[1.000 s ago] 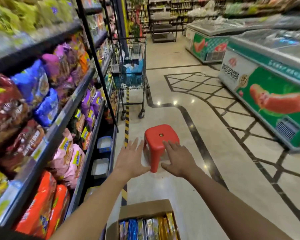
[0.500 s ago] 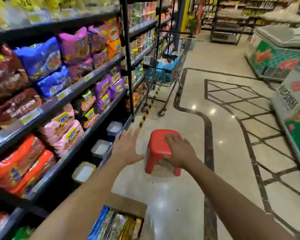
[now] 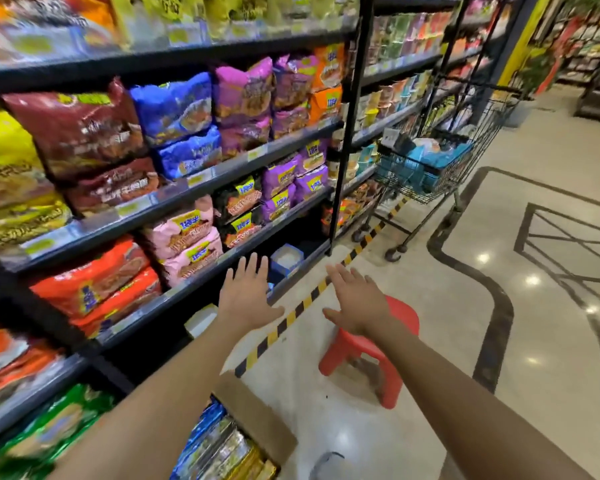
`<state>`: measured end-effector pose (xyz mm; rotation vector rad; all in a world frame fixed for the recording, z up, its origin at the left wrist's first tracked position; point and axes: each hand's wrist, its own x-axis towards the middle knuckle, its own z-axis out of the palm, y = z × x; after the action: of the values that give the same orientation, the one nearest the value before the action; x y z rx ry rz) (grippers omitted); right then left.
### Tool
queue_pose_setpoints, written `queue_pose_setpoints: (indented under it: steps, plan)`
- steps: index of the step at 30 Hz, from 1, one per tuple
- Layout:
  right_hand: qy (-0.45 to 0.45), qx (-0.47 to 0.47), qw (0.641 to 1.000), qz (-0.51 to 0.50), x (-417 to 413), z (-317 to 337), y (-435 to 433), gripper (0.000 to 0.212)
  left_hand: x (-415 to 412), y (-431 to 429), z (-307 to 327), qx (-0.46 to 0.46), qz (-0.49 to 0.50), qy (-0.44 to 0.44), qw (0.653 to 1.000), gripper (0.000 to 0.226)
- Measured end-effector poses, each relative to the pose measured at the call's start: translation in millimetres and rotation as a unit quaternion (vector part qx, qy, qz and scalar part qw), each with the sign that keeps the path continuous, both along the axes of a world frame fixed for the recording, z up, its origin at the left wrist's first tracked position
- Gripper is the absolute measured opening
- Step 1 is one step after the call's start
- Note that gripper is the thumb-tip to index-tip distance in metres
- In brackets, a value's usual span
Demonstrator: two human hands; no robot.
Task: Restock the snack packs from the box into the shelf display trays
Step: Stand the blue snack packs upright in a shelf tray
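A cardboard box (image 3: 257,415) stands on the floor at the bottom centre, filled with upright snack packs (image 3: 219,448) in blue, silver and gold. Pale display trays (image 3: 286,259) sit on the dark lowest shelf; a second tray (image 3: 200,320) shows just left of my left wrist. My left hand (image 3: 246,296) hangs open, fingers spread, in front of that shelf's edge. My right hand (image 3: 355,299) is also open, palm down, above the red stool (image 3: 368,351); whether it touches the stool I cannot tell. Neither hand holds anything.
Black shelving (image 3: 174,202) packed with noodle bags fills the left. A shopping trolley (image 3: 430,168) with blue goods is parked ahead by the shelf. A yellow-black stripe (image 3: 291,315) runs along the shelf's foot. Glossy tiled floor (image 3: 465,341) spreads to the right.
My view has swung left toward the shelves. My right hand has come off the stool's top and both hands now reach further toward the lowest shelf.
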<state>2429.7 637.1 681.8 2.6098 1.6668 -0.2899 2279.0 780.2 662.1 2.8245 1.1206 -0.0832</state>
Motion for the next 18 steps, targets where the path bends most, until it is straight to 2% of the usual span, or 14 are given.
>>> queue_pose_setpoints:
  steps: [10, 15, 18]
  plan:
    - [-0.018, -0.051, 0.985, 0.165, 85, -29, 163, 0.082, 40, 104, -35, -0.026, 0.182, -0.036, 0.982, 0.1]
    - [-0.026, -0.041, 0.964, 0.261, 80, -20, 244, 0.082, 22, 142, -30, 0.002, 0.269, -0.02, 0.963, 0.103]
    - [-0.036, -0.031, 0.938, 0.343, 56, -18, 285, 0.08, -5, 154, -32, -0.007, 0.352, -0.037, 0.935, 0.106]
